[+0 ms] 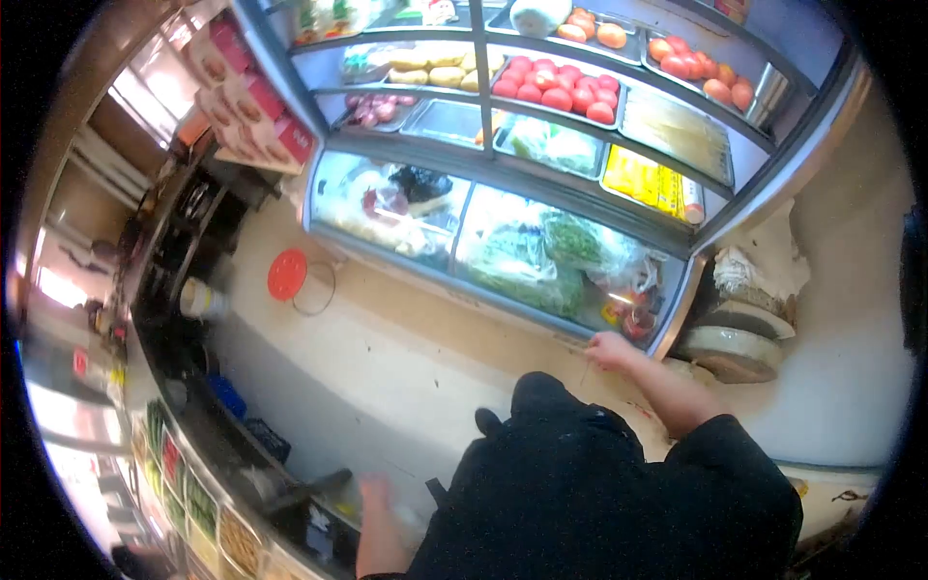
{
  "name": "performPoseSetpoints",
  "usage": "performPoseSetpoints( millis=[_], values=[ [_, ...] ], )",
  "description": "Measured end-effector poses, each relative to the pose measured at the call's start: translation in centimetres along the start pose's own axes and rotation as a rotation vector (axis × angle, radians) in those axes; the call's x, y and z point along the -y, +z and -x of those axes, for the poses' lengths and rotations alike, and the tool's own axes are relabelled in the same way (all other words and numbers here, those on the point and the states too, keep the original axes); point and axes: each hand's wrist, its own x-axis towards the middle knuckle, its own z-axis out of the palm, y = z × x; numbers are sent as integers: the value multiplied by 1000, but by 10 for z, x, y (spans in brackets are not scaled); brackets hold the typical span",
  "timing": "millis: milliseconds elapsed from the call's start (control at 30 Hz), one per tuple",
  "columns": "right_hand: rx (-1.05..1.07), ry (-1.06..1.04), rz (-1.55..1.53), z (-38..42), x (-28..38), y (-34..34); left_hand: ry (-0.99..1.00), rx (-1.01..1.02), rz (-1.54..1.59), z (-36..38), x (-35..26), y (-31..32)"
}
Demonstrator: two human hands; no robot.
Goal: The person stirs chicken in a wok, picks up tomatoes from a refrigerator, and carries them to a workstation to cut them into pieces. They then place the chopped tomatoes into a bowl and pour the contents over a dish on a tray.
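The right hand [611, 350] grips the lower edge of the glass display case [503, 261], fingers curled on its frame; the left hand [375, 495] hangs blurred, its fingers unreadable; a slipping grip could perhaps pinch fingers.

I'm looking at a food stall: just beyond my right hand [611, 350], a glass display fridge [503, 232] holds trays of tomatoes [556, 89] and bagged greens [541, 256].
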Motion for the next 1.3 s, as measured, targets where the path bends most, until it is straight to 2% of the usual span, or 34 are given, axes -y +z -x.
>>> performPoseSetpoints(
  millis=[33, 133, 200, 267, 333, 367, 400, 433, 467, 500, 533, 600, 633, 700, 767, 800, 833, 867, 900, 933, 967, 1000, 1067, 1167, 1300],
  values=[
    [-79, -7, -13, -13, 11, -26, -32, 29, 250, -52, -38, -16],
    [-320, -33, -110, -65, 46, -107, 69, 14, 165, -119, -183, -40],
    [-433, -35, 50, -102, 91, -174, 188, -85, 160, -144, -244, -35],
    [-689, -229, -2, -151, 123, -232, 169, -39, 149, -152, -279, -7],
    [-962, -269, 26, -186, 163, -286, 123, 45, 111, -138, -285, 10],
    [-1048, -282, 20, -192, 191, -314, 468, -49, -467, -153, -236, 30],
    [-1136, -296, 18, -200, 217, -341, 256, 260, -782, -131, -266, 33],
    [-1146, -201, 75, -219, 235, -364, 269, 430, -965, -126, -266, 38],
    [-1154, -108, 135, -235, 251, -382, 143, 445, -657, -111, -279, 39],
    [-1032, -13, 162, -241, 269, -394, 13, 450, -348, -98, -288, 34],
    [-910, 77, 187, -246, 282, -404, 111, 413, -453, -120, -244, 36],
    [-890, 93, 235, -263, 290, -409, 295, 306, -677, -160, -162, 39],
    [-932, 73, 206, -267, 289, -409, 615, 236, -639, -182, -136, 45],
    [-969, 61, 181, -272, 278, -409, 1284, -83, -658, -194, -133, 43],
    [-1077, -161, 96, -276, 261, -416, 924, 269, -1073, -219, -139, 39],
    [-1081, -157, 98, -276, 251, -422, 752, 444, -1276, -178, -261, 24],
    [-938, -214, -201, -276, 243, -431, 756, 447, -1276, -190, -290, 33],
    [-782, -264, -495, -276, 237, -435, 448, 396, -966, -201, -306, 34],
    [-572, -225, -740, -260, 239, -444, 145, 340, -652, -207, -323, 37],
    [-486, -170, -902, -246, 245, -446, 112, 302, -533, -197, -363, 40],
    [-541, -117, -1009, -247, 243, -445, 82, 260, -408, -185, -393, 40],
    [-593, -67, -1118, -250, 242, -444, 85, 262, -405, -202, -376, 45],
    [-564, -90, -1205, -252, 236, -444, 30, 293, -208, -245, -334, 53],
    [-514, -122, -1300, -248, 231, -439, 83, 315, -300, -242, -348, 42],
    [-425, -188, -1362, -238, 236, -435, 108, 338, -524, -238, -325, 28]
  ],
)
